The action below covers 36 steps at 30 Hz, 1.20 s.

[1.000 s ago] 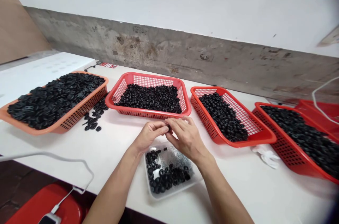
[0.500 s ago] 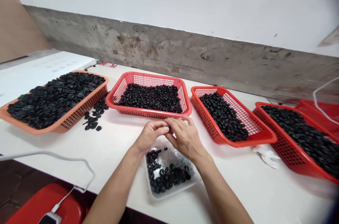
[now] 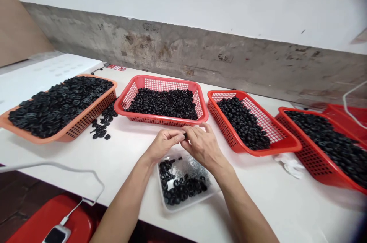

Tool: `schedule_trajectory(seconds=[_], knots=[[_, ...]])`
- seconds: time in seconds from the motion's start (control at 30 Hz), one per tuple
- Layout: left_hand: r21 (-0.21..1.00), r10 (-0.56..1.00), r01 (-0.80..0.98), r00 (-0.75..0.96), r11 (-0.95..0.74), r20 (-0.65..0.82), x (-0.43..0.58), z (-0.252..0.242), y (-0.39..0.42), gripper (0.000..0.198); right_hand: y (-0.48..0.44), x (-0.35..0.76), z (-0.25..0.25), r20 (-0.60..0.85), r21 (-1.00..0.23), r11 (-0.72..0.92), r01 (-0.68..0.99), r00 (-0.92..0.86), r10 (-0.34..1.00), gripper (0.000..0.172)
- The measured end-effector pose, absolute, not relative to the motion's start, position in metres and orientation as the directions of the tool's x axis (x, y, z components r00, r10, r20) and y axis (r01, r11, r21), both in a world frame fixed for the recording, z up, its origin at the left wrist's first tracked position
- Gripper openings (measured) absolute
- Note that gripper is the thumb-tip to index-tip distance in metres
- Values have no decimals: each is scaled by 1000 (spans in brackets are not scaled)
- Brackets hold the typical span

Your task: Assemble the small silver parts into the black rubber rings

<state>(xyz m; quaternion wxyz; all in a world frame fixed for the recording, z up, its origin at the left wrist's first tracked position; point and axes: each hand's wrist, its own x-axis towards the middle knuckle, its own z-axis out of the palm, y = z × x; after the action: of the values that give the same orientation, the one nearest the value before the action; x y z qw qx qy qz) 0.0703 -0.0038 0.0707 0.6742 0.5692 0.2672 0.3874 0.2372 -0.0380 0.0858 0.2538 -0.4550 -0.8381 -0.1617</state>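
My left hand (image 3: 164,144) and my right hand (image 3: 201,144) meet above the far edge of a clear plastic tub (image 3: 183,207). Pinched between the fingertips of both is a small black part (image 3: 185,135), mostly covered by the fingers, so its exact shape is hidden. In the tub lie several black rings (image 3: 179,193) and a scatter of tiny shiny pieces (image 3: 192,166). Just beyond my hands stands a red mesh basket (image 3: 160,121) holding many small black ring-like parts (image 3: 163,103).
At left, an orange basket (image 3: 71,132) is heaped with flat black pieces (image 3: 63,105); loose ones (image 3: 100,130) lie beside it. Two more red baskets (image 3: 229,136) (image 3: 312,166) of black parts stand right, with crumpled white tissue (image 3: 291,166) between. A white cable (image 3: 71,167) crosses the front left.
Both hands stay together with the small black part, the fingers shifting slightly around it. The whole view has tilted a little; the baskets and tub stay in place.
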Motion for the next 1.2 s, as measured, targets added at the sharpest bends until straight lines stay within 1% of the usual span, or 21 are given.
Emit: schedule_trajectory(seconds=[0.27, 0.4, 0.47, 0.53, 0.63, 0.7, 0.73, 0.8, 0.9, 1.03, 1.2], knots=[[986, 828, -165, 551, -9, 100, 72, 70, -5, 27, -34, 237, 75, 546, 59, 512, 857, -457, 702, 14], [975, 847, -219, 524, 35, 88, 75, 68, -6, 24, -34, 239, 77, 544, 44, 516, 855, -454, 706, 15], [969, 856, -238, 511, 59, 74, 75, 67, -6, 24, -35, 240, 81, 546, 3, 527, 850, -442, 712, 16], [970, 856, -236, 512, 65, 68, 74, 67, -6, 23, -38, 243, 86, 542, -108, 559, 822, -422, 726, 21], [974, 852, -220, 518, 45, 78, 71, 68, -5, 21, -42, 250, 96, 519, -404, 588, 701, -353, 778, 32], [978, 850, -204, 521, 36, 77, 70, 68, -5, 21, -43, 254, 101, 492, -586, 575, 571, -313, 812, 27], [980, 849, -196, 524, 35, 75, 69, 69, -5, 21, -43, 256, 103, 481, -649, 566, 508, -301, 823, 22], [983, 843, -181, 534, 37, 67, 69, 70, -5, 22, -43, 258, 106, 469, -719, 552, 423, -291, 834, 18], [985, 837, -170, 543, 29, 69, 70, 70, -6, 23, -41, 257, 105, 470, -722, 546, 424, -279, 837, 18], [984, 843, -177, 531, 10, 87, 71, 68, -6, 22, -41, 253, 102, 492, -630, 562, 536, -283, 823, 18], [984, 857, -179, 506, -2, 93, 72, 68, -5, 20, -43, 251, 101, 510, -562, 586, 584, -313, 801, 18]])
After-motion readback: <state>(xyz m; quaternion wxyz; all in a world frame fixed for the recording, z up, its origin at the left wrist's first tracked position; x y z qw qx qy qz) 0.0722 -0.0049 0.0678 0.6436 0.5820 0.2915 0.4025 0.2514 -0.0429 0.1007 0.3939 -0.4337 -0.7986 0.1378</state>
